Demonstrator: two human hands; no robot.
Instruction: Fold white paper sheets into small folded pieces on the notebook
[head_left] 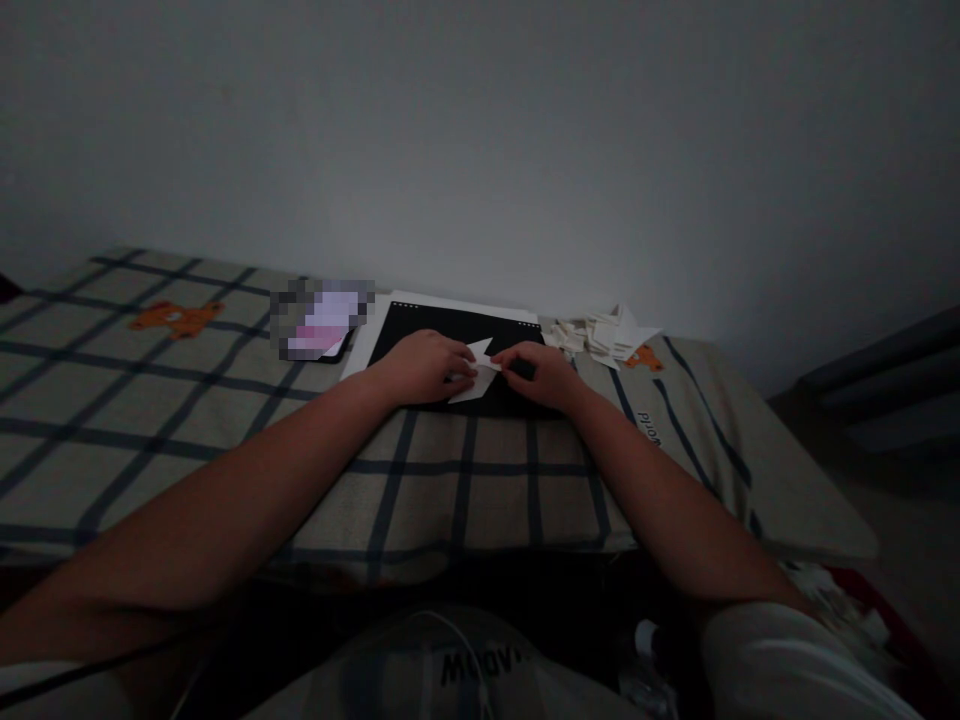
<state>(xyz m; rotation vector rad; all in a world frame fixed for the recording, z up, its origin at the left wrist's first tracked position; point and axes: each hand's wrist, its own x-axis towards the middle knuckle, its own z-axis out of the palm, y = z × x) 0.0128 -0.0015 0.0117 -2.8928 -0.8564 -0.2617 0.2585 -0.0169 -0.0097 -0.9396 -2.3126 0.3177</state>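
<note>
A small folded piece of white paper [482, 380] lies on a black notebook cover [450, 322] between my hands. My left hand [429, 368] presses down on the paper's left side, its fingers bent over it. With thumb and forefinger pinched together, my right hand [544, 374] grips the paper's right tip. White sheets [365, 345] show from under the black cover at its left and back edges. The fingers partly hide the paper's folds.
Several folded white paper pieces [592, 335] are heaped right of the black cover. A phone [326, 322] with a lit, blurred screen lies to the left. Beneath everything is a checked cloth [225, 390] on a table, against a grey wall [480, 150]. A clear bottle [646, 670] stands below the front edge.
</note>
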